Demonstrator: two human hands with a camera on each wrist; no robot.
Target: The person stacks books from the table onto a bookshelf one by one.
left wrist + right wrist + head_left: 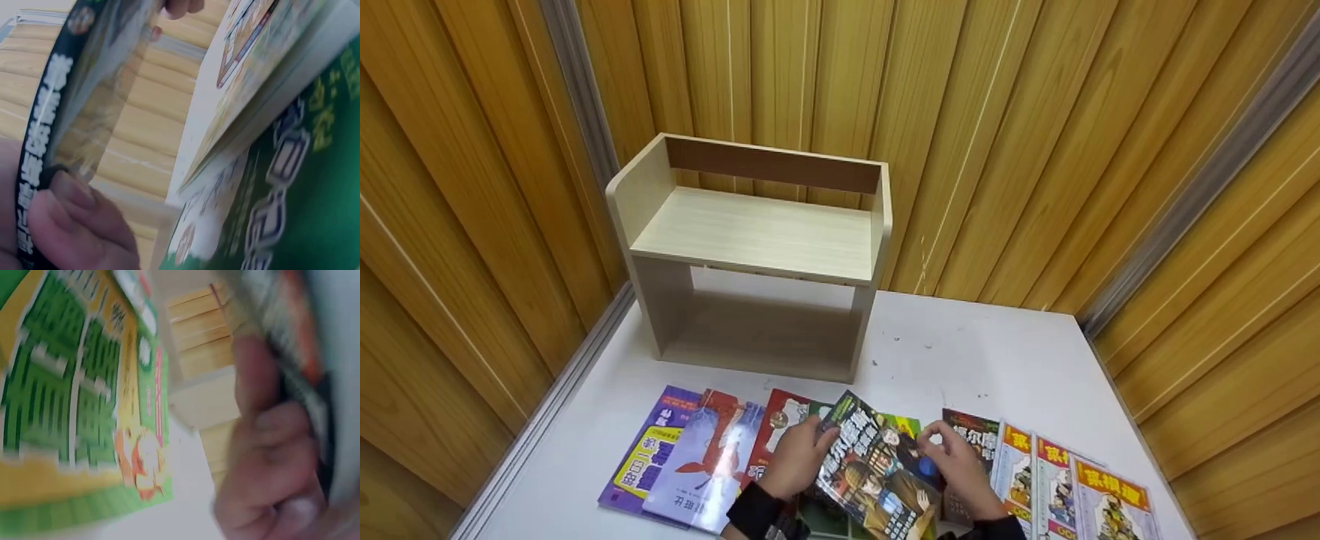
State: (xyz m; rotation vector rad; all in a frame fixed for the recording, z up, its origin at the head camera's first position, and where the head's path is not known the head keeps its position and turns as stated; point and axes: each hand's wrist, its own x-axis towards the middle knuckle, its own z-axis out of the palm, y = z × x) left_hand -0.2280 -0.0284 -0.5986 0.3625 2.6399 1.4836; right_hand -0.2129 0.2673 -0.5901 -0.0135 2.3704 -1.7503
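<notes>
Paperback (877,472), cover illustrated, glossy, raised and tilted: left hand (795,457) pinching its left edge between thumb and fingers; right hand (960,469), thumb and forefinger closed, apparently on its right edge. Progress, judged early: one lifted, others lying flat. Below grip: green book (825,517). Left of grip: red (787,420), pale-blue (679,487) and purple (621,487) softcovers, overlapping. Right: dark softcover (969,424); three yellow-titled comics (1114,499). Beyond: smooth white tabletop (960,360); two-tier wood-grain bookshelf (765,232), corners rounded; planked wall (997,150).
</notes>
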